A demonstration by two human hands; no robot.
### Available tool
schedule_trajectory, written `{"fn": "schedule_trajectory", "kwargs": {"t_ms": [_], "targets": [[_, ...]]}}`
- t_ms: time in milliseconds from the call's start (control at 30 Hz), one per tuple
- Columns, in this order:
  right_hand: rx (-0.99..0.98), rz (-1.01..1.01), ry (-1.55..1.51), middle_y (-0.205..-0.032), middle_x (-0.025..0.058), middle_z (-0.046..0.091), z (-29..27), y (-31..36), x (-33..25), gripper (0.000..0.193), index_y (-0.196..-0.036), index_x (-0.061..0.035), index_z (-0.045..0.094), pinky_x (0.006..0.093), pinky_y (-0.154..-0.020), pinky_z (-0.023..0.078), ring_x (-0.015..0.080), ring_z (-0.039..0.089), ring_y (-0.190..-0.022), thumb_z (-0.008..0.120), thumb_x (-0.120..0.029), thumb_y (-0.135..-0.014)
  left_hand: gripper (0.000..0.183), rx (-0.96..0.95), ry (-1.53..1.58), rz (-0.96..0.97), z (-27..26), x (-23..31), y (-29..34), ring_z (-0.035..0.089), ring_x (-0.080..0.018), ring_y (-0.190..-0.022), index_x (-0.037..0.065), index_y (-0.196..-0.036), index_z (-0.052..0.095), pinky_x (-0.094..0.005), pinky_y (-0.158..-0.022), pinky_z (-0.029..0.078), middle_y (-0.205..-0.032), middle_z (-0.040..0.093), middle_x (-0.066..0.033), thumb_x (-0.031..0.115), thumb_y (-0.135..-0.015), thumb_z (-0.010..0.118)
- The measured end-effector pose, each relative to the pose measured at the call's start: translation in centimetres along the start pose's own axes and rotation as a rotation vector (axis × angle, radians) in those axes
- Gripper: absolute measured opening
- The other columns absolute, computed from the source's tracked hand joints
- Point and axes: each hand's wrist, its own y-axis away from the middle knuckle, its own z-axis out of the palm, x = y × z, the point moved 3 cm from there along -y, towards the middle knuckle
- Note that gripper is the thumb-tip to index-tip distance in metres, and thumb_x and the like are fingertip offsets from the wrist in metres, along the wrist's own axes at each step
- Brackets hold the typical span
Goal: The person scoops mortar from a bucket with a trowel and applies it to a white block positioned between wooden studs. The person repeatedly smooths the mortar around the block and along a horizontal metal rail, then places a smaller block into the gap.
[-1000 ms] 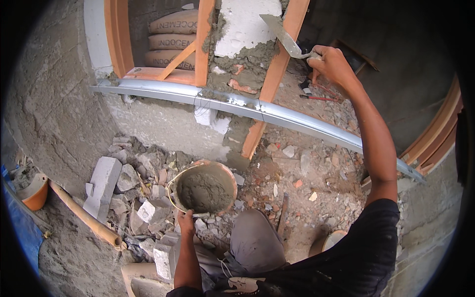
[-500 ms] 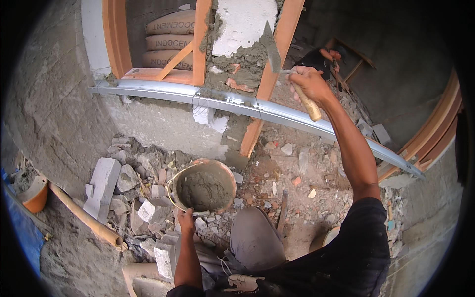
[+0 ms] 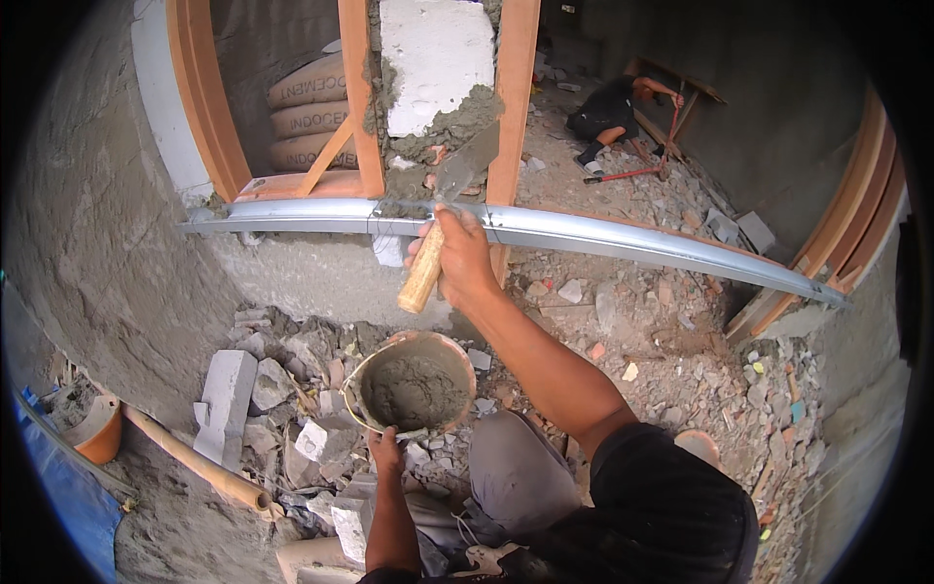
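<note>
My right hand is closed round the wooden handle of a trowel. Its pointed blade lies over the wet mortar between two orange-brown wooden posts, below a white block; whether it touches is hard to tell. Down by my knee, my left hand grips the near rim of a bucket, its fingertips partly hidden. Grey wet mortar fills the lower part of the bucket, which sits on rubble with its wire handle folded to the left.
A silvery metal channel crosses in front of the posts. Broken blocks and a bamboo pole lie left of the bucket. Stacked sacks stand behind the frame. Another person crouches at far right, near a red-handled tool.
My right hand has swung the trowel left and slightly down, from beside the right post to the mortar between the posts. My left hand stays on the bucket rim. The view has shifted.
</note>
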Motion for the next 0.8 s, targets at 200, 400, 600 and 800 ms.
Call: {"fn": "schedule_trajectory", "kwargs": {"t_ms": [200,400,600,800], "targets": [[0.126,0.145,-0.356,-0.094,0.0129,0.052,4.9,-0.7,1.2,0.031,-0.111,-0.0028,0.042,0.047,-0.065,0.054,0.0271,0.06,-0.072,0.056,-0.028,-0.099,0.038,0.07,0.003,-0.021,0.3,0.7,0.7,0.056,-0.0179,-0.09,0.014,-0.122,0.053,-0.036,-0.069,0.053,-0.107,0.057,-0.0016,0.011,-0.085,0.06],[0.209,0.124,-0.85,-0.113,0.017,0.045,6.7,-4.6,-1.2,0.039,-0.126,0.0019,0.032,0.0411,-0.09,0.048,0.0268,0.053,-0.101,0.043,-0.025,-0.1,0.041,0.025,-0.005,-0.042,-0.1,0.0,-0.1,0.055,-0.0201,-0.095,0.014,-0.124,0.05,-0.0396,-0.071,0.054,-0.111,0.056,-0.0037,0.01,-0.085,0.06],[0.082,-0.014,-1.025,-0.128,0.0213,0.037,9.4,-5.7,-5.6,0.045,-0.137,0.0028,0.025,0.044,-0.101,0.045,0.0305,0.048,-0.12,0.034,-0.027,-0.104,0.044,0.006,-0.003,-0.028,0.2,0.1,0.1,0.055,-0.0254,-0.098,0.016,-0.127,0.046,-0.045,-0.076,0.055,-0.116,0.053,-0.0071,0.009,-0.086,0.057],[0.031,-0.081,-1.22,-0.135,0.0235,0.04,10.4,-8.2,-9.4,0.046,-0.14,0.0043,0.025,0.0472,-0.1,0.05,0.0343,0.049,-0.123,0.024,-0.027,-0.107,0.035,0.04,-0.003,-0.067,1.0,0.9,0.9,0.055,-0.0247,-0.096,0.011,-0.117,0.051,-0.0467,-0.073,0.057,-0.108,0.055,-0.0072,0.009,-0.084,0.063]]}}
